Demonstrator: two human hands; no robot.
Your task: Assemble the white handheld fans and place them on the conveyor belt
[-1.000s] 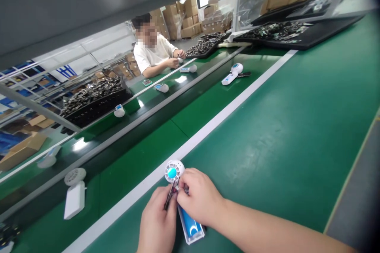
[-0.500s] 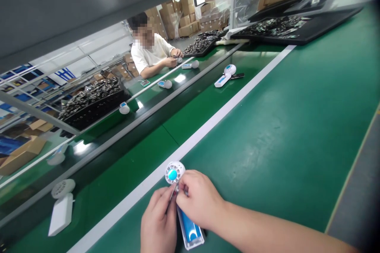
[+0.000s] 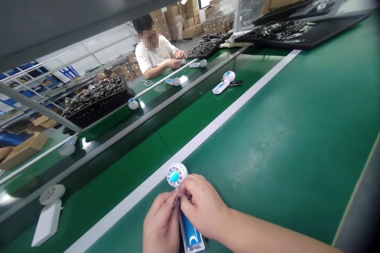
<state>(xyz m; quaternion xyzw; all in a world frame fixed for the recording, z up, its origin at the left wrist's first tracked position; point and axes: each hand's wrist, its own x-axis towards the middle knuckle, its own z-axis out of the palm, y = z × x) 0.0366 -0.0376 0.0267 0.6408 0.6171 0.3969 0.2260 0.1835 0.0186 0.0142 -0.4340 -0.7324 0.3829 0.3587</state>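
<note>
At the lower left, on the green belt [image 3: 127,166], lies a white fan unit [image 3: 46,221]. Beyond it stands a black bin [image 3: 96,112] heaped with small parts. A co-worker [image 3: 154,57] in a white top sits across the line. In the near centre, the left hand [image 3: 162,221] has its grip pinching a thin flat part [image 3: 176,201], edge-on. The open-handled fan [image 3: 177,174], blue-lined, lies on the table [image 3: 267,154] between both hands. The right hand [image 3: 204,207] is curled over its neck; fingertips hidden, grip cannot be determined. Farther right, another fan [image 3: 221,86] rests on the belt beside a dark strip [image 3: 236,83].
</note>
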